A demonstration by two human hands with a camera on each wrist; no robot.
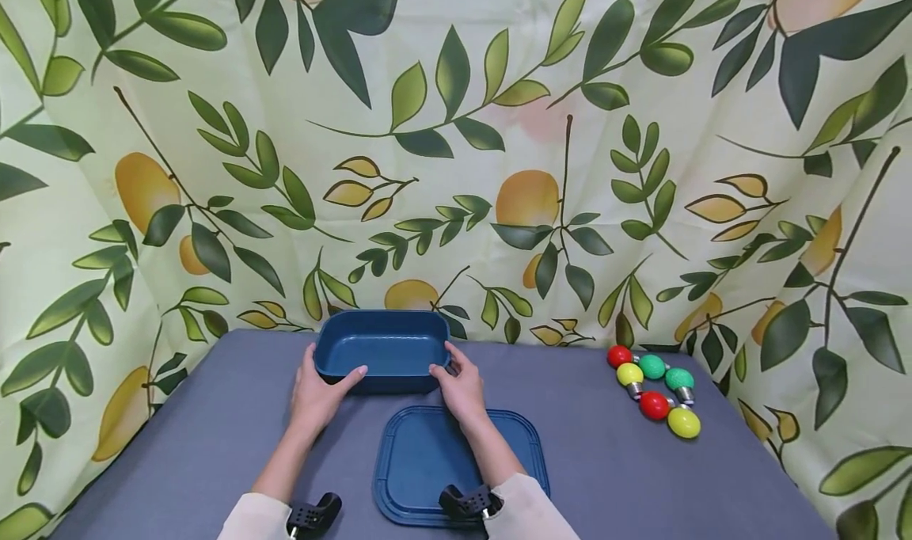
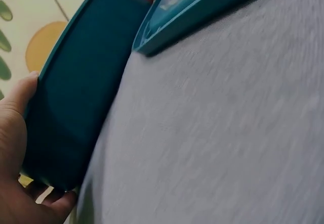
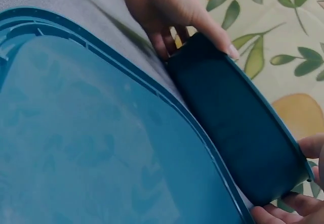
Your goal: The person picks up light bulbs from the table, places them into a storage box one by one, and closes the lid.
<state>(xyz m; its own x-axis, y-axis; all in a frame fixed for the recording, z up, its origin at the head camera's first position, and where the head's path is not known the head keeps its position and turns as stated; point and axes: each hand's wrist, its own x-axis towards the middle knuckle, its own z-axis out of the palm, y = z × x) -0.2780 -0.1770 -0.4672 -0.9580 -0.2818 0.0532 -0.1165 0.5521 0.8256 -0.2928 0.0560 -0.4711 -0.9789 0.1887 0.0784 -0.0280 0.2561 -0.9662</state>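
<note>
A dark blue rectangular box (image 1: 388, 384) is near the back of the table, its open top facing up. My left hand (image 1: 317, 393) grips its left end, thumb over the rim and fingers around the outside and under the lower edge. The other end is held by my right hand (image 1: 463, 389), with its thumb likewise at the rim. In the left wrist view the box's long front wall (image 2: 86, 77) shows between both hands. Just in front of the box lies a blue lid (image 1: 427, 465), flat with a grooved rim, partly covered by my right forearm.
Several light bulbs (image 1: 654, 405) in red, yellow and green lie grouped on the right side of the grey-covered table (image 1: 591, 477). A leaf-and-fruit patterned cloth (image 1: 456, 207) hangs behind the table and along both sides.
</note>
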